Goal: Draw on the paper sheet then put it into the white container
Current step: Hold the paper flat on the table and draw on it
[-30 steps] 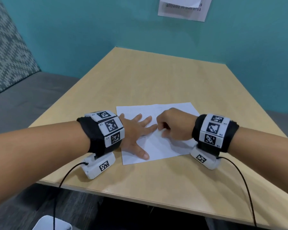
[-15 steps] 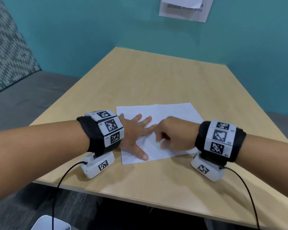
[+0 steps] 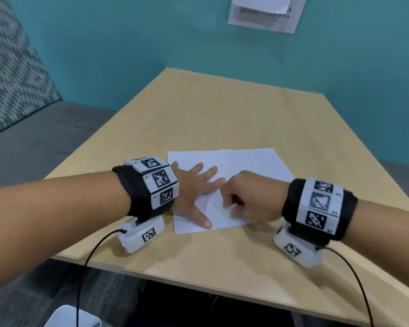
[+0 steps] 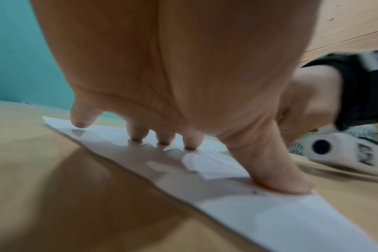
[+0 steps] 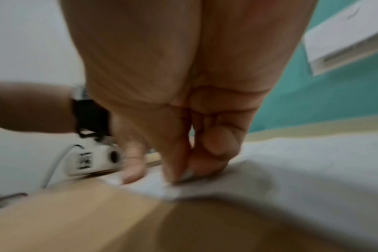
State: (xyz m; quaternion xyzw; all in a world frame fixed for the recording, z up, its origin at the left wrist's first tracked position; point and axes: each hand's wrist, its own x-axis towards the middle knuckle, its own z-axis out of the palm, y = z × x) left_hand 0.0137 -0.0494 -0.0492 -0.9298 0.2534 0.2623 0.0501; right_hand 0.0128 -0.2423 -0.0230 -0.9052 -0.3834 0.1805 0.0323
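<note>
A white paper sheet (image 3: 246, 161) with faint lines lies on the wooden table (image 3: 222, 109). My left hand (image 3: 194, 185) lies flat on the sheet's left part, fingers spread; its fingertips (image 4: 162, 142) and thumb press the paper (image 4: 270, 218) down. My right hand (image 3: 229, 206) rests curled on the sheet's near middle. In the right wrist view its thumb and fingers (image 5: 183, 170) pinch together at the paper (image 5: 313, 162) around a small drawing tool that is mostly hidden. A corner of a white container (image 3: 73, 317) shows on the floor at the bottom left.
A grey bench (image 3: 33, 142) with a patterned cushion runs along the table's left side. Teal walls close the far side, with a paper notice (image 3: 265, 13) taped up. Black cables (image 3: 87, 267) hang from the wrist cameras over the table's front edge.
My right hand has slid along the sheet toward me and slightly right, still curled. The left hand has stayed flat in the same place.
</note>
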